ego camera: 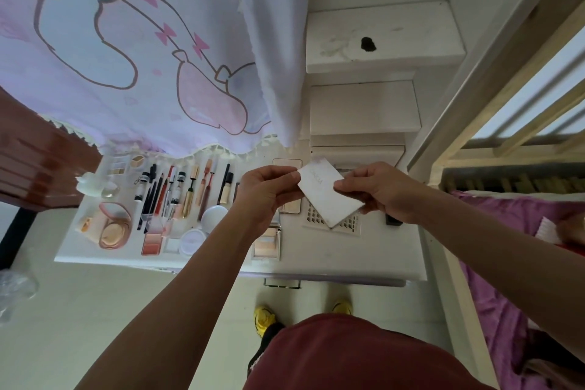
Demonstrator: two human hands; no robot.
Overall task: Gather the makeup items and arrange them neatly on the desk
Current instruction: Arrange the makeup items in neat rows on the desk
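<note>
Nearest the camera: a dark red shirt (348,358) and yellow shoes (264,317) on the floor.

Left hand (269,191): fingers curled, pinching the left end of a flat white palette case (326,199). Right hand (381,191): fingers curled, pinching the opposite end. The case is closed, tilted, and held between both hands above the white desk (364,258).

Directly below the case: a white perforated panel (316,219). Under the left wrist: an open highlighter palette (266,245).

Left of the left hand: two round white jars (213,215), a blush palette (153,241), and an open pink powder compact (114,226). Beyond these: a side-by-side row of pencils, mascaras and lip tubes (177,190).

Beyond both hands: a cartoon-print curtain (126,41) hanging over the desk's far edge.
</note>
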